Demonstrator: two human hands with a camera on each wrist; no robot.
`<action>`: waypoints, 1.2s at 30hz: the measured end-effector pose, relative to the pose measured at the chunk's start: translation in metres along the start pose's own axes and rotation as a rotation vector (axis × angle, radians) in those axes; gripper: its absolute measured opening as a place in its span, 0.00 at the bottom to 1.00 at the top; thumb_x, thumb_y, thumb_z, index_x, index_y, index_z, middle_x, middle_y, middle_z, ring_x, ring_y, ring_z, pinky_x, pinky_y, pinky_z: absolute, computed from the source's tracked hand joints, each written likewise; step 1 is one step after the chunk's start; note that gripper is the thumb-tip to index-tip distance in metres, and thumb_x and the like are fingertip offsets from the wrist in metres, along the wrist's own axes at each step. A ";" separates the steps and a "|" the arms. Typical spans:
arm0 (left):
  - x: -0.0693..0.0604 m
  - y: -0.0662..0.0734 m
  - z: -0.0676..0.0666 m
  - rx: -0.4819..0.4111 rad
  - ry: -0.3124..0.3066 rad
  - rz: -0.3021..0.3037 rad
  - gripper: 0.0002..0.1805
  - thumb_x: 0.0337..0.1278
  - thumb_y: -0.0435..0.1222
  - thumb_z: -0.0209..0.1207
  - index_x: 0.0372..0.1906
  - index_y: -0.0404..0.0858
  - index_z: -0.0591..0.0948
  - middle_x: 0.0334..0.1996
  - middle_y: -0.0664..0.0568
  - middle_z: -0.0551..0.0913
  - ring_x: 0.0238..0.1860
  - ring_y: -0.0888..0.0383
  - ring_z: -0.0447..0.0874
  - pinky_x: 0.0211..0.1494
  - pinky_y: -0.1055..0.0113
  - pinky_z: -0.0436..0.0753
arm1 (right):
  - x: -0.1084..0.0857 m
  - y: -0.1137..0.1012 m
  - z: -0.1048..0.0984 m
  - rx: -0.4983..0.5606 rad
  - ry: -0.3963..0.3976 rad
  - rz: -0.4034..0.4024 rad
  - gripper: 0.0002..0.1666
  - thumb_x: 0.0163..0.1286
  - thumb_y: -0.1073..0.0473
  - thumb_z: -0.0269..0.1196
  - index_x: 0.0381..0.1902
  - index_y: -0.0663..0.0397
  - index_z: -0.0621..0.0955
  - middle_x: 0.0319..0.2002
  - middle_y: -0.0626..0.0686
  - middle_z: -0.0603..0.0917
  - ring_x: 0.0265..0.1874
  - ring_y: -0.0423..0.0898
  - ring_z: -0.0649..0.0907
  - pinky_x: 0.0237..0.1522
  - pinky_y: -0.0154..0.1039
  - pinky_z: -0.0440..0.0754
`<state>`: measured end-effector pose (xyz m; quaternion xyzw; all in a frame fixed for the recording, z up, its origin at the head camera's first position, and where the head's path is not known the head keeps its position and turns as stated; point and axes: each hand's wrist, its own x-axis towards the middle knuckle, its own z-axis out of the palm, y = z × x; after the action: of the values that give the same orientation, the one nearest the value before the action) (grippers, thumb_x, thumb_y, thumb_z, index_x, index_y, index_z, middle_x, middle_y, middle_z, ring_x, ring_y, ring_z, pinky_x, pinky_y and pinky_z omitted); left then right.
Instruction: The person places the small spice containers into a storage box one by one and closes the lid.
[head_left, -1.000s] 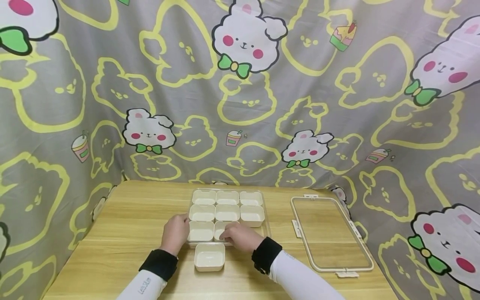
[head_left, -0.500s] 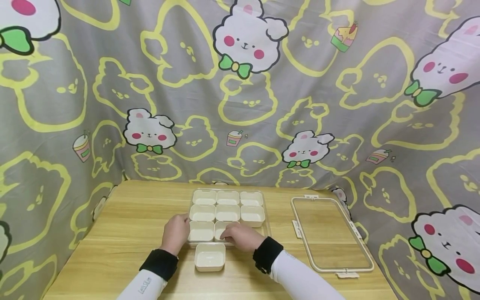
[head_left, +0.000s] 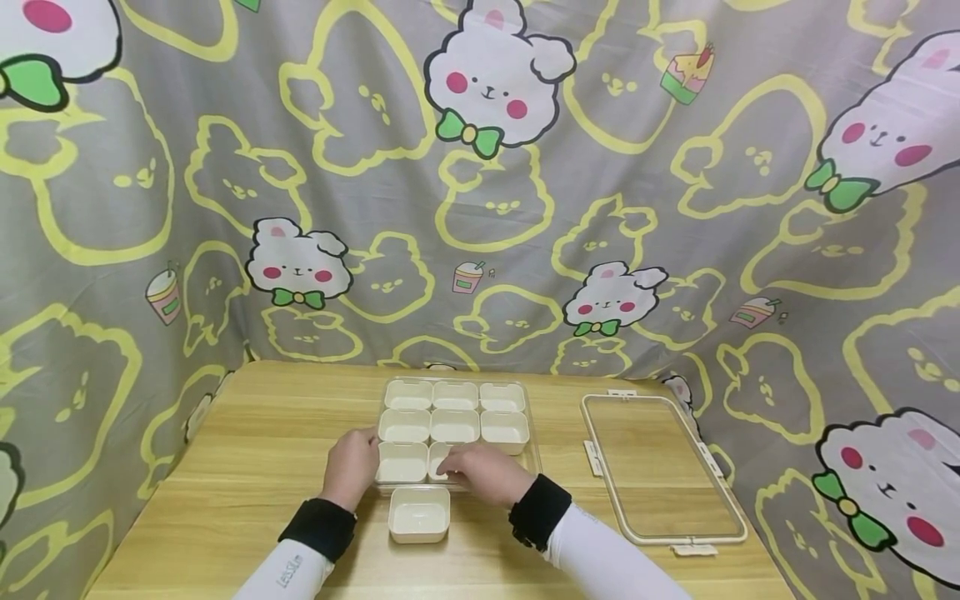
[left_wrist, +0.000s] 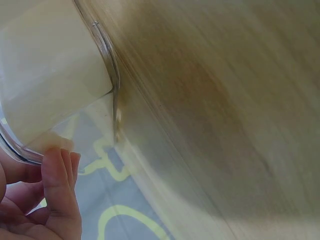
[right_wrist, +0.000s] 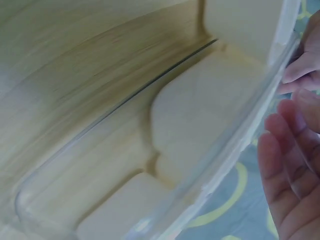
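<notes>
The right hand (head_left: 489, 473) is being nudged slightly toward ten o'clock, fingers released; at nine, the tray (left_wrist: 112, 65) is being pinched by the left hand (head_left: 351, 468), ideally being kept steady.

Curtained-off work nook — grey cartoon-rabbit fabric (head_left: 487, 200) on three sides, wood-grain table (head_left: 247, 450)

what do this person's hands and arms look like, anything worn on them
The left hand and right hand are ungloved. The left wristband and right wristband are wide and black. The left sleeve and right sleeve are white and close-fitting; small grey lettering marks the left one, fainter marks the right.
</notes>
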<state>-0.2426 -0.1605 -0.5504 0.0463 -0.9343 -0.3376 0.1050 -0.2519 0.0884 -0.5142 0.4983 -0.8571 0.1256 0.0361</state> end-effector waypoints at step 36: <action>0.001 -0.001 0.003 0.019 0.043 0.057 0.21 0.64 0.26 0.52 0.15 0.42 0.65 0.16 0.52 0.64 0.21 0.53 0.65 0.23 0.63 0.65 | -0.005 -0.071 0.029 -0.194 -0.035 -0.116 0.12 0.58 0.55 0.74 0.41 0.42 0.87 0.33 0.37 0.81 0.34 0.29 0.79 0.39 0.21 0.74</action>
<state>-0.2441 -0.1599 -0.5533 0.0279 -0.9359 -0.3246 0.1341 -0.1863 0.0518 -0.5301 0.5434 -0.8354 0.0313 0.0765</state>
